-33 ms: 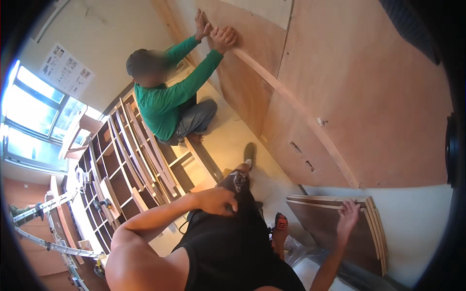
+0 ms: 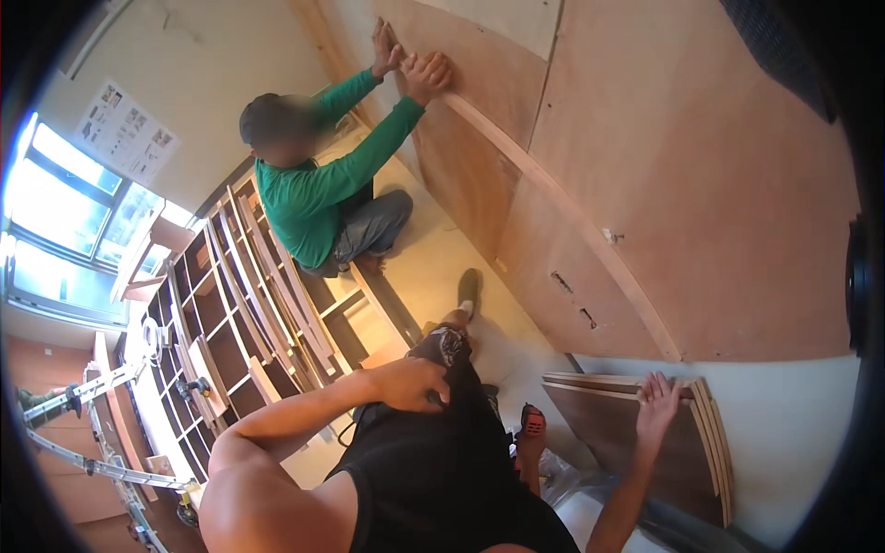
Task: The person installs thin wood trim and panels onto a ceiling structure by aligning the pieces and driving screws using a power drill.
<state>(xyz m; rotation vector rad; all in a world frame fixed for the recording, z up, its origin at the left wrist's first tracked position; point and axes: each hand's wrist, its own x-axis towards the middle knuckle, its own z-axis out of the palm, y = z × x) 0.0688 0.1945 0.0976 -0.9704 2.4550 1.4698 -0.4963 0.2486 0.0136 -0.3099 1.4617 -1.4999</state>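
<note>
My left hand (image 2: 415, 385) is curled over my thigh, against my dark clothing. A small dark patch shows at its fingers, and what they hold, if anything, cannot be made out. On the right, my right hand (image 2: 657, 405) is open with fingers apart, in front of the upper edge of several thin framed wood panels (image 2: 618, 419) leaning on the wall. Whether it touches them is unclear. Above, a long thin wood strip (image 2: 562, 207) runs slantwise across the plywood wall (image 2: 682, 184). A co-worker in a green top (image 2: 309, 207) presses both hands at its far end.
Wooden lattice frames with long strips (image 2: 249, 286) lie at the left, with a cordless tool (image 2: 195, 388) on them. A metal ladder (image 2: 111, 380) stands at the lower left. Clear plastic sheeting (image 2: 590, 502) lies below the panels. A window (image 2: 78, 207) is at the far left.
My right hand's fingers have straightened and spread, and the hand has shifted slightly left. My foot has shifted slightly. My left hand and the co-worker hardly differ.
</note>
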